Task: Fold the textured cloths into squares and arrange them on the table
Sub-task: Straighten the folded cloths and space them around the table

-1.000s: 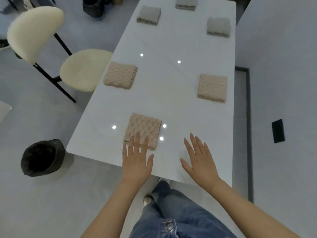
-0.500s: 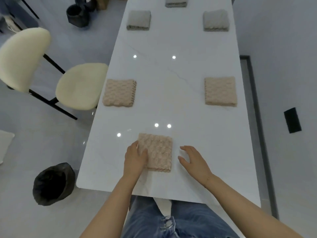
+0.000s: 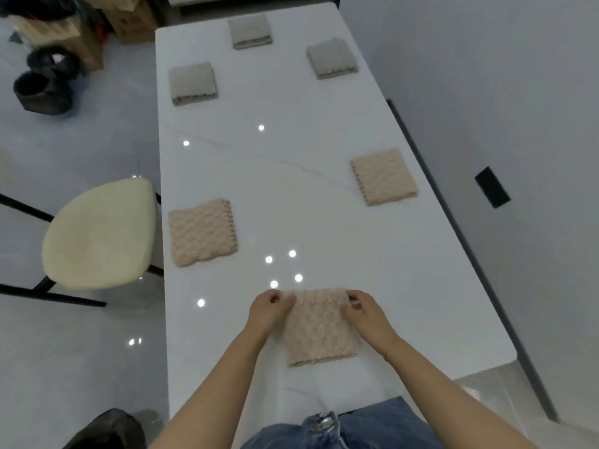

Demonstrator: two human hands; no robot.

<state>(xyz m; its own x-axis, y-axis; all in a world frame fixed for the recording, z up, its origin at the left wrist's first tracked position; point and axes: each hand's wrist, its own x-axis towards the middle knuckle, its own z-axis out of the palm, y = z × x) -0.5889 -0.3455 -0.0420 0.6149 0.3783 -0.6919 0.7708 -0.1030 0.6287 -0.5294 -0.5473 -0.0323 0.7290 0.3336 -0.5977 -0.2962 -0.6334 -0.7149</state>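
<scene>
Placement step, near end of the white table (image 3: 324,202). Both hands on the near pink cloth (image 3: 319,328), already folded square, lying flat near the table's near edge, roughly centred. My left hand (image 3: 267,311) has its fingers curled onto the far-left corner, my right hand (image 3: 364,314) onto the far-right corner; each looks pinched on the cloth's far edge, thumbs mostly hidden, so I can't tell how deep the grip goes. Other squares are laid out: pink one at left (image 3: 202,231), pink one at right (image 3: 384,176), three grey ones at the far end (image 3: 193,82) (image 3: 332,58) (image 3: 249,29), all well apart. Looks like a symmetric pattern, two per row with a single square at each end, so this one reads as the last piece. My guess at next: square it up, since its edges sit slightly rotated against the table edge, nudge it onto the centreline between the two pink ones, then press flat and let go. Risk: pulling on the far corners could peel the top layer open, so move the whole stack together.
</scene>
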